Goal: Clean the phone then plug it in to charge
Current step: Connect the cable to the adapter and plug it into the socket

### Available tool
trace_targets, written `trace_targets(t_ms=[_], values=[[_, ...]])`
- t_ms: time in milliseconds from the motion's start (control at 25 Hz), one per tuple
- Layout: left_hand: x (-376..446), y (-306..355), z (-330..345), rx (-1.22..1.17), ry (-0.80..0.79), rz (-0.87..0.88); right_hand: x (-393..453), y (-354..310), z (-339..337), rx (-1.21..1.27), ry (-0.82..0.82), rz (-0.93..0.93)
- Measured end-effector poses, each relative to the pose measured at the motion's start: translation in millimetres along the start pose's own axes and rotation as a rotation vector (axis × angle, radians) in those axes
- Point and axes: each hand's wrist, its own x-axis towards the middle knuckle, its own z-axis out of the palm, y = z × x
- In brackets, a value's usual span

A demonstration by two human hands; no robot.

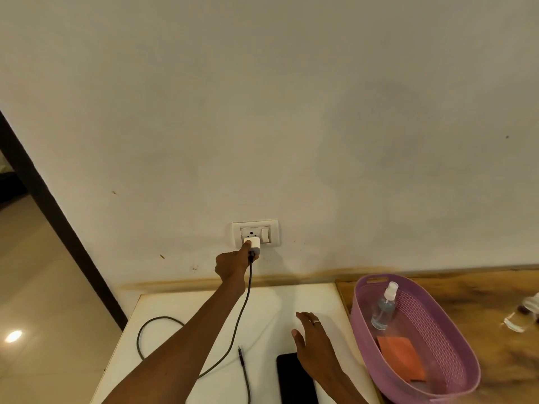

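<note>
Gripping white charger [253, 244] at wall socket [256, 233] with left hand [233, 263] to seat it; right hand [313, 342] relaxed, fingers spread, steadied phone [294, 380] at 5 o'clock, cable tip [241, 353] alongside.

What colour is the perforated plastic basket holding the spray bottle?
Pale purple, a lilac shade; the perforated plastic basket shows clearly in the head view.

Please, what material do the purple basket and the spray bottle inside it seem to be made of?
The purple basket looks like moulded plastic with a matte finish: its wall is a regular grid of small holes. The spray bottle seems clear plastic, possibly glass: liquid shows through it, and its nozzle is opaque white.
</note>
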Motion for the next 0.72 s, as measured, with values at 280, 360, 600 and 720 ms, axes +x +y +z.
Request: trace_targets(t_ms=[280, 360, 600, 720], values=[[14, -1, 9, -0.059, -0.006, -0.052, 6, 1, 2, 0.013, 0.017, -0.019], [18, 0, 12, -0.119, -0.005, -0.081, 8, 1, 2, 0.009, 0.022, -0.024], [18, 0, 12, -0.238, -0.041, -0.124, 12, -4, 3, -0.035, 0.006, -0.056], [17, -1, 6, -0.311, -0.131, -0.143, 10, -8, 2, -0.061, 0.004, -0.051]])
